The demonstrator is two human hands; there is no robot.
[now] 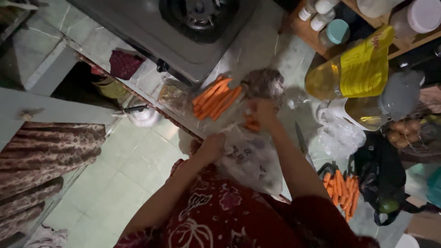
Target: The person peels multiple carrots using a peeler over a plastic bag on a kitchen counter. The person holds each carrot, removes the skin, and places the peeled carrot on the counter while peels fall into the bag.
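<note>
Orange carrot pieces (251, 123) sit pinched in the right hand (262, 111) above a clear crinkled plastic bag (251, 161). Left hand (212, 148) grips the bag's edge. Peeled carrots (216, 97) lie near the steel gas stove (183, 34).

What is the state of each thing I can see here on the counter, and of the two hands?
Left hand: grip shut on the plastic bag, at its edge.
Right hand: grip shut on carrot pieces above the bag.
Plastic bag: held open, crumpled.
Carrot pile: lying loose on the counter beside the stove.
Knife: lying flat, untouched.
Oil bottle: tipped on its side, partly full.
Stove burner: no flame seen.
</note>
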